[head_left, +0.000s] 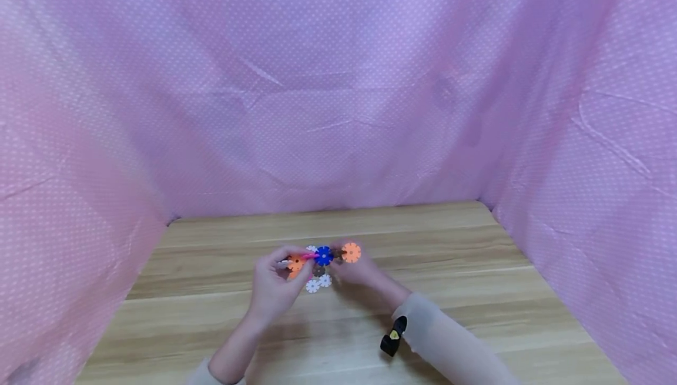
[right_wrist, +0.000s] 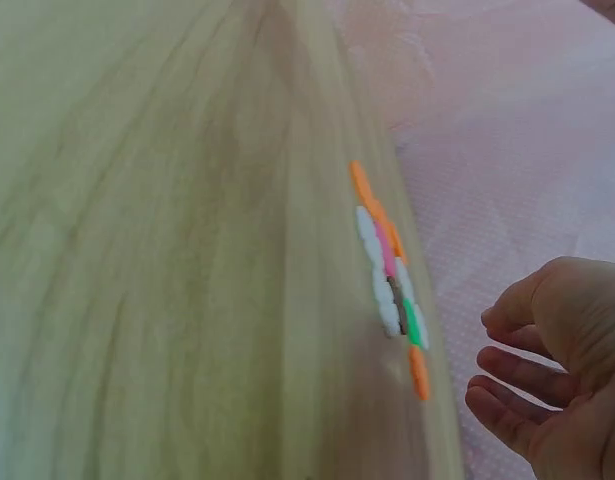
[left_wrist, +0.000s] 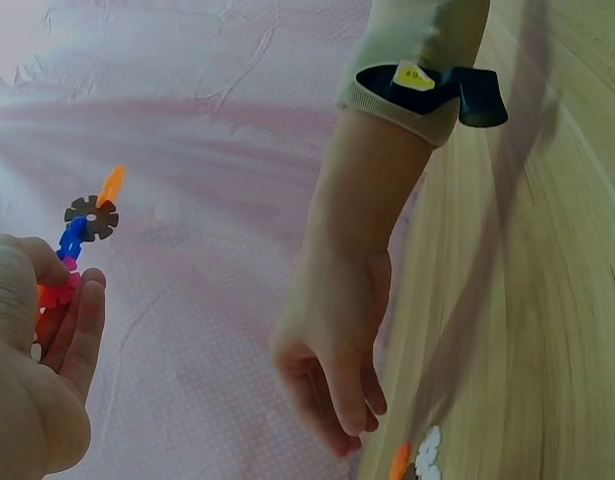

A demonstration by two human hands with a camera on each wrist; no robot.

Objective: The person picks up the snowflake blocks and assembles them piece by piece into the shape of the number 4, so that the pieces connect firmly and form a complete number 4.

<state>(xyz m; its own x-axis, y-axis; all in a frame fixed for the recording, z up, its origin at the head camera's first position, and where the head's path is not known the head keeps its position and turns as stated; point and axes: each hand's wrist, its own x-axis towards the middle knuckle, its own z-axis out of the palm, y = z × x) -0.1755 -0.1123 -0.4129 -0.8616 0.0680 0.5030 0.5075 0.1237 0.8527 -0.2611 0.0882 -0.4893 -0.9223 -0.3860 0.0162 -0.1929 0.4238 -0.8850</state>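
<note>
Left grip [head_left: 271, 290] pinches several joined discs [head_left: 324, 251], right grip [left_wrist: 332, 330] relaxed and empty, other discs [head_left: 312, 287] lying apparently unadded on the table [head_left: 455, 279].

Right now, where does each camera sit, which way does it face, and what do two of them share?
Head: on the head, facing forward and down at the table and pink cloth; left hand and right hand show.
Left wrist: on that wrist, facing past the left hand to the chain it pinches; the right arm shows too.
Right wrist: on that wrist, facing along the table to the pieces; the right hand shows at right.
Shared: head and left wrist both see both hands.
</note>
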